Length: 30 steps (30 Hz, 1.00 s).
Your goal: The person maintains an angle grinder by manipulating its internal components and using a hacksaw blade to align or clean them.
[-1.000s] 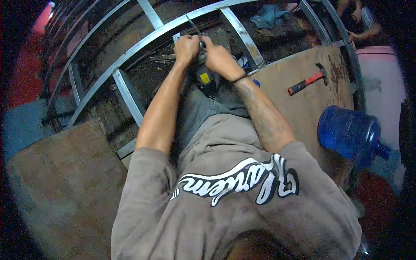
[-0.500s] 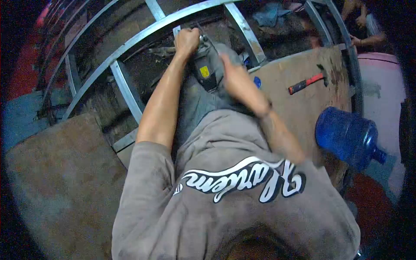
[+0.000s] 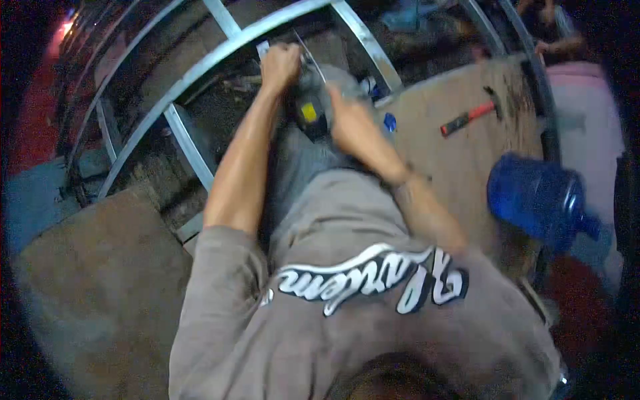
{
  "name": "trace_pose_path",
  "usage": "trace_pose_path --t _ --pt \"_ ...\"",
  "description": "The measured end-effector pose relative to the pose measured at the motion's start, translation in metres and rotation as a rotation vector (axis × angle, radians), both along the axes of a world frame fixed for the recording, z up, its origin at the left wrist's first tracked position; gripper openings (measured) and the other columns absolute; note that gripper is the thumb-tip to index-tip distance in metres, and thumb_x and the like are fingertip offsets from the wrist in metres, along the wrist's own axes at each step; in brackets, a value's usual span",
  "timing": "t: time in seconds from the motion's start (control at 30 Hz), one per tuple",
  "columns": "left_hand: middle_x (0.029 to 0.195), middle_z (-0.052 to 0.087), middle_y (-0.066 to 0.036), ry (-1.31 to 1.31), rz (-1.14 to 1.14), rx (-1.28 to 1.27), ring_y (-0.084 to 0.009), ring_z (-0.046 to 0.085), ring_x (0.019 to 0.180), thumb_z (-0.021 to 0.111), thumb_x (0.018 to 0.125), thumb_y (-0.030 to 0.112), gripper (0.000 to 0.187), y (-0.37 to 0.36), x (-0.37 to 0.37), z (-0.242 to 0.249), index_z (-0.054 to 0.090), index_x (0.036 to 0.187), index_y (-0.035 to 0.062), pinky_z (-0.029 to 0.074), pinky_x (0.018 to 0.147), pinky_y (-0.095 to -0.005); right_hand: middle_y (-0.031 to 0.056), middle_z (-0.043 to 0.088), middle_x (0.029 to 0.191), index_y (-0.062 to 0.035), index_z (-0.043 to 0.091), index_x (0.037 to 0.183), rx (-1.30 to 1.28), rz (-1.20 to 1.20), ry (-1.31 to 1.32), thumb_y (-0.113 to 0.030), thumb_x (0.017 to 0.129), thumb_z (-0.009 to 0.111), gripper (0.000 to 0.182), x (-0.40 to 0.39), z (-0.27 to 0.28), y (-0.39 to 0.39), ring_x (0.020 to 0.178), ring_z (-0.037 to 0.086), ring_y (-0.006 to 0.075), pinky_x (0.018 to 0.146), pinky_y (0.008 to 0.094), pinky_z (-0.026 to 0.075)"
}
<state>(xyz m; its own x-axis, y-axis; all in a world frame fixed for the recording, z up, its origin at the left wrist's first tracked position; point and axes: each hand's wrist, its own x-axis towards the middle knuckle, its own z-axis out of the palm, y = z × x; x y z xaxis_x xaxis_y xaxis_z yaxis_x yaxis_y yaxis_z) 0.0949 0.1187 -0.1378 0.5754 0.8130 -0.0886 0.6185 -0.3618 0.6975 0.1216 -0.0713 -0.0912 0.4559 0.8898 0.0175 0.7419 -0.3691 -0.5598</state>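
My left hand (image 3: 280,65) is closed in a fist beside the curved metal frame (image 3: 247,41). A short pale metal end (image 3: 263,49) shows next to its fingers; what lies inside the fist is hidden. My right hand (image 3: 352,121) is blurred and wrapped round the near end of a thin, straight metal blade (image 3: 311,57), whose far end points up past my left hand toward the frame. Below and between the hands sits a dark item with a yellow label (image 3: 309,112), over my grey trousers (image 3: 293,160).
A red and black hammer (image 3: 470,119) lies on the wooden board (image 3: 427,150) at right, near a small blue object (image 3: 390,122). A large blue water bottle (image 3: 537,200) lies beyond. Another board (image 3: 100,267) is at left. Another person's arm (image 3: 561,45) shows at upper right.
My right hand has shifted slightly up and left, and the thin blade now shows more clearly. My left hand has moved slightly left, still closed. The whole view has shifted a little.
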Motion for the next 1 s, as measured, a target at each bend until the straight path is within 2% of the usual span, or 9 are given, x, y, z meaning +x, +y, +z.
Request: trace_pose_path --t 0.07,0.13,0.2,0.33,0.4,0.47,0.6,0.8,1.0 --pt "0.084 0.062 -0.028 -0.022 -0.002 -0.001 -0.0438 0.060 0.084 0.046 0.076 0.038 0.043 0.002 0.001 0.000 0.067 0.081 0.0006 0.046 0.077 -0.0470 0.0271 0.060 0.076 -0.0010 0.040 0.120 0.024 0.005 0.123 -0.001 0.077 0.045 0.044 0.029 0.009 0.047 0.072 0.060 0.0436 0.060 0.0496 0.048" --pt "0.084 0.062 -0.027 -0.058 0.046 -0.056 -0.0440 0.060 0.085 0.047 0.076 0.036 0.042 0.002 -0.003 0.006 0.067 0.081 0.0005 0.046 0.078 -0.0477 0.0265 0.060 0.075 -0.0006 0.037 0.124 0.007 0.002 0.000 0.001 0.076 0.046 0.049 0.020 0.003 0.039 0.070 0.060 0.0432 0.060 0.0494 0.048" --pt "0.088 0.062 -0.028 0.028 0.105 -0.142 -0.0444 0.059 0.088 0.047 0.077 0.038 0.042 0.015 -0.006 0.003 0.068 0.082 0.0018 0.045 0.081 -0.0475 0.0285 0.061 0.080 0.0011 0.033 0.129 -0.136 0.051 0.170 0.003 0.075 0.046 0.056 0.002 0.016 -0.008 0.071 0.061 0.0434 0.062 0.0490 0.048" --pt "0.090 0.062 -0.027 0.018 -0.015 0.001 -0.0442 0.058 0.091 0.045 0.077 0.038 0.046 0.005 0.011 -0.008 0.068 0.087 0.0005 0.044 0.083 -0.0471 0.0333 0.057 0.094 0.0038 0.031 0.129 -0.153 0.045 -0.044 0.002 0.074 0.048 0.057 0.008 0.009 -0.009 0.081 0.061 0.0423 0.069 0.0491 0.047" --pt "0.088 0.062 -0.027 0.017 -0.060 -0.060 -0.0443 0.058 0.090 0.044 0.077 0.038 0.045 -0.009 0.009 0.010 0.068 0.086 0.0005 0.044 0.082 -0.0472 0.0280 0.060 0.074 -0.0040 0.038 0.123 0.168 -0.005 0.045 -0.001 0.077 0.047 0.047 0.035 -0.002 0.042 0.069 0.061 0.0447 0.060 0.0538 0.046" --pt "0.088 0.062 -0.028 0.010 -0.010 -0.077 -0.0442 0.059 0.089 0.044 0.076 0.037 0.045 -0.007 0.002 0.012 0.068 0.086 0.0006 0.044 0.082 -0.0470 0.0277 0.059 0.070 -0.0063 0.037 0.125 0.169 -0.001 0.013 -0.002 0.077 0.047 0.050 0.034 -0.006 0.053 0.067 0.060 0.0457 0.060 0.0544 0.046" --pt "0.090 0.061 -0.028 -0.012 0.111 -0.016 -0.0437 0.059 0.091 0.046 0.076 0.037 0.044 -0.002 0.001 0.001 0.068 0.083 -0.0004 0.044 0.083 -0.0470 0.0303 0.058 0.073 -0.0069 0.034 0.129 -0.129 -0.044 0.182 -0.002 0.078 0.048 0.054 -0.016 0.019 -0.053 0.067 0.060 0.0451 0.060 0.0540 0.047" --pt "0.093 0.062 -0.025 0.019 -0.013 0.005 -0.0433 0.058 0.092 0.044 0.077 0.036 0.042 -0.021 0.005 0.011 0.067 0.086 0.0023 0.045 0.082 -0.0467 0.0263 0.059 0.071 0.0012 0.035 0.123 0.180 0.056 0.007 0.003 0.074 0.047 0.050 0.037 -0.022 0.027 0.065 0.059 0.0439 0.058 0.0486 0.048" --pt "0.091 0.062 -0.027 -0.009 0.107 -0.001 -0.0439 0.059 0.091 0.046 0.076 0.037 0.042 -0.019 -0.002 0.007 0.068 0.085 0.0014 0.044 0.083 -0.0466 0.0284 0.056 0.065 -0.0096 0.033 0.133 -0.033 -0.039 0.155 0.001 0.080 0.043 0.055 -0.009 0.025 -0.063 0.065 0.059 0.0447 0.059 0.0558 0.043"
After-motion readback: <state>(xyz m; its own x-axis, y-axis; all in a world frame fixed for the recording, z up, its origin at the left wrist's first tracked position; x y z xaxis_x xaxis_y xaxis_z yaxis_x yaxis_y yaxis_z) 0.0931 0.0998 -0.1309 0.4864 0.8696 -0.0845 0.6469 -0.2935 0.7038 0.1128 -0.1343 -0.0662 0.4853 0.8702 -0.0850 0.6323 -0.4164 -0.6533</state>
